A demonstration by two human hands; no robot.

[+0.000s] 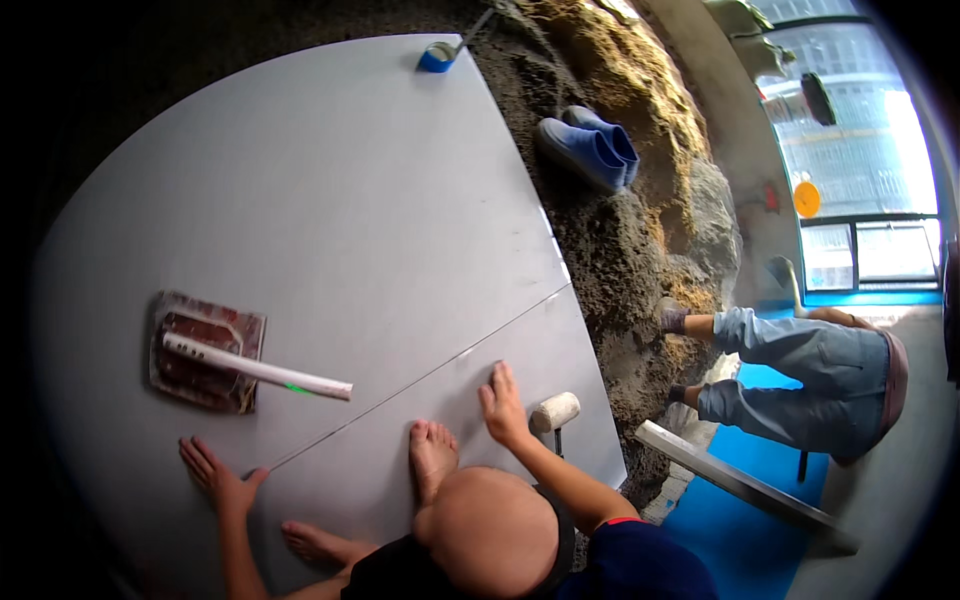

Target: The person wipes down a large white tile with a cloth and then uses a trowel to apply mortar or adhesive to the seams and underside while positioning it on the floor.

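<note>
Two large light-grey tiles (340, 200) meet along a thin dark seam, and I crouch barefoot on them. My left hand (222, 482) lies flat with its fingers spread, its thumb close to the lower-left end of the seam. Flat on the nearer tile (590, 370) rests my right hand (503, 408), fingers stretched toward the seam. Beside it is a mallet (556, 411) with a pale head and dark handle. Beyond my left hand sits a dark red rectangular pad tool (205, 350) with a long whitish handle. Neither hand holds anything.
A blue round roll or cup (437, 58) stands at the far tile corner. Blue shoes (590, 145) lie on rough mortar (600, 240) by a sand heap (650, 70). At right, another person (810, 380) bends over near a long straight bar (740, 480), blue sheeting (740, 530) and a window.
</note>
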